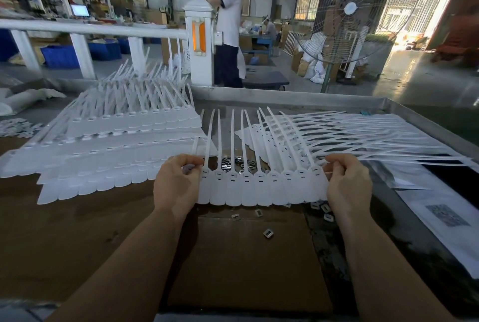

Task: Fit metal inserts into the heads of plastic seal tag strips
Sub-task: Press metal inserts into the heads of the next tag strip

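Left hand (177,184) and right hand (346,183) gripping seal strip sheet (261,189), loose metal inserts (268,233) beneath, stacked sheets (116,145) left

Metal-rimmed worktable (298,98), brown cardboard sheet (233,257) near centre. White seal-tag strip stacks far left (103,145) and far right (350,135); loose metal inserts (268,233) centre; printed sheets (440,218) right.

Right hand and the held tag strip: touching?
Touching. The head view shows the right hand with fingers curled round the right end of the tag strip; the left hand grips the other end.
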Tool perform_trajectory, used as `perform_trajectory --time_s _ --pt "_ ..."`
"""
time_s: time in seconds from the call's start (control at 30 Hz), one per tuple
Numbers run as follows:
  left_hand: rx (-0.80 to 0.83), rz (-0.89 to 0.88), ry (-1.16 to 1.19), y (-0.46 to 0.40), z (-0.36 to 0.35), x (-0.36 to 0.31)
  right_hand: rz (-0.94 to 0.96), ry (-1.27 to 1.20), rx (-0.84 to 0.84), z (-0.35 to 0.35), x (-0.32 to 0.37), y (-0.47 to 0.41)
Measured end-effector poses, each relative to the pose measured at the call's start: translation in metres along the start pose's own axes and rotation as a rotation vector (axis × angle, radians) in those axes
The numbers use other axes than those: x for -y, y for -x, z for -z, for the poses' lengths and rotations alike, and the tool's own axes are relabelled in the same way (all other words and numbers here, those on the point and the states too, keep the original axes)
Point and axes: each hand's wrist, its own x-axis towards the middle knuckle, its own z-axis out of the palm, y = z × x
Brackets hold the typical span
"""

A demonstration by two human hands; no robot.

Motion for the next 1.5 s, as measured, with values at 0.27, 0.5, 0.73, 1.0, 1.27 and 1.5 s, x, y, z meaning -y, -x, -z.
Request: perform_trajectory --time_s 0.27,0.5,0.73,1.0,1.27,1.5 --pt "-0.012 0.020 0.013 -0.0016 -0.0023 -0.0014 0.017 -0.046 0.005 0.0016 0.0023 -0.0012" --pt "-0.019 0.014 0.050 -0.0007 -0.0006 -0.0033 -0.072 -0.212 0.006 0.0028 0.0059 -0.0010" --pt "-0.031 0.006 0.105 0.0009 0.0004 -0.0047 -0.149 -0.323 0.069 0.0026 0.0038 -0.0022" --pt "-0.038 0.013 0.178 0.0028 0.0017 -0.0083 -0.271 -0.473 0.223 0.0073 0.0063 -0.0013" --pt "-0.032 0.002 0.196 0.0020 0.0021 -0.0092 -0.273 -0.409 0.311 0.0077 0.0065 -0.0001" --pt "-0.031 0.019 0.218 0.0025 0.0027 -0.0099 -0.294 -0.467 0.370 0.0063 0.0031 -0.0005"
